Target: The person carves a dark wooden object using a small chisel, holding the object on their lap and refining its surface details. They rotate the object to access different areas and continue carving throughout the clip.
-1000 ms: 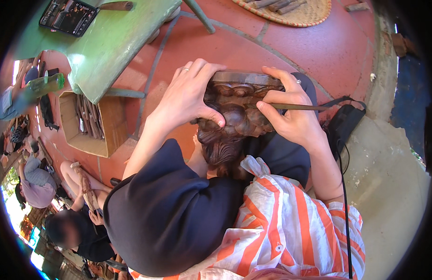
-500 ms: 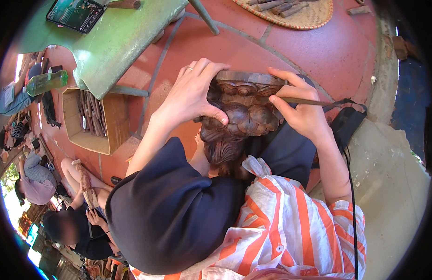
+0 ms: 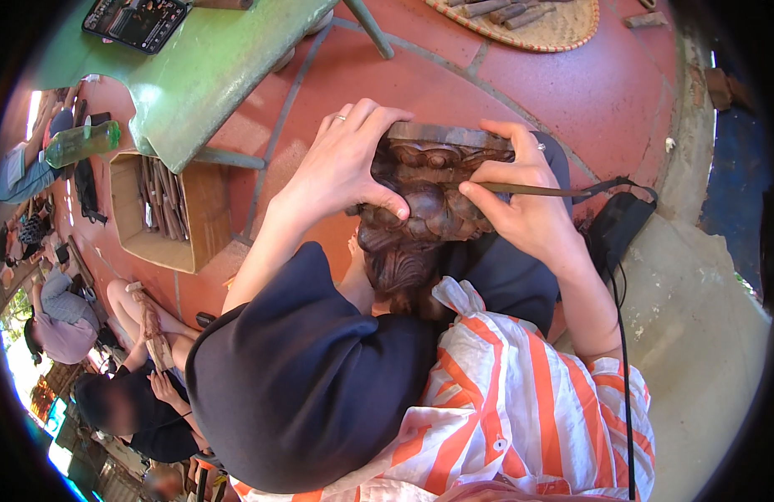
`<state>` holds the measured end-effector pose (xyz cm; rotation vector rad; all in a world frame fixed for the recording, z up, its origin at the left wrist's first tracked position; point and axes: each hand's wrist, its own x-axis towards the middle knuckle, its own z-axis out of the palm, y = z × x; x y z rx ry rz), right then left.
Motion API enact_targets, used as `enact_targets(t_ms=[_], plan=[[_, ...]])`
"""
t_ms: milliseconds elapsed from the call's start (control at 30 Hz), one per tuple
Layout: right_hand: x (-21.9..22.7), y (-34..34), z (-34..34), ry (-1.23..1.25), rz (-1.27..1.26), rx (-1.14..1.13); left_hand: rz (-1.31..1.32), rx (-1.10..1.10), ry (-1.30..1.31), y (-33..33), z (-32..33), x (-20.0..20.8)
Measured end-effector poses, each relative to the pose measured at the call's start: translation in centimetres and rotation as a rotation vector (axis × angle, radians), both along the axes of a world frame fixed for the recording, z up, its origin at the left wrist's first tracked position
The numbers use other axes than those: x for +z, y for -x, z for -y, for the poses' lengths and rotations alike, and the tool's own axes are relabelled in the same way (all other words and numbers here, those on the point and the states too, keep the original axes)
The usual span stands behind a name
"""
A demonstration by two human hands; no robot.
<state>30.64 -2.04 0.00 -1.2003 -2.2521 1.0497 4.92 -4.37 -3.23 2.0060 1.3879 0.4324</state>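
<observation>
Dark wood carving held above red floor tiles

At far left, a green bottle stands out above a seated person in a pink top. A phone lies on the green bench, its lit screen carrying writing too small to read. Below the bench, an open cardboard box holds brown rods, while a co-worker in black has a lighter carved piece in hand.

At center, the left hand grips the carving's left side, its fingers close together along the top edge and the thumb spread away across the front. The carving sits over the lap, between the two hands. Dark cloth rises in front of the left forearm.

The right hand pinches a slender tool between thumb and fingers, the index finger reaching to the carving's top right corner; the fingers make it hard to tell whether the tip touches wood. Farther up lies a woven tray of short brown sticks. At right, a black bag rests near a thin black cord.
</observation>
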Motion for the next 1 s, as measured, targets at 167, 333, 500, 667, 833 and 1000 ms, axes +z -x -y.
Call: enact_targets(t_ms=[167,333,500,667,833,1000], plan=[[-0.4,-0.6,-0.8,0.101,0.005,-0.012,-0.010,-0.006,-0.015,0.0,0.0,-0.1],[-0.1,0.2,0.1,-0.120,0.038,0.017,-0.022,-0.012,-0.005,0.1,0.0,0.0],[-0.3,-0.1,-0.5,0.030,0.046,-0.023,-0.015,-0.014,-0.011,0.1,-0.1,-0.2],[0.2,0.3,0.0,-0.046,0.038,-0.005,-0.005,-0.010,-0.006,0.1,0.0,0.0],[0.0,0.3,-0.5,-0.003,0.086,-0.002,-0.011,-0.005,0.015,0.0,-0.1,0.1],[-0.1,-0.4,-1.2,0.069,0.032,0.027,0.016,-0.007,-0.028,0.2,0.0,-0.3]])
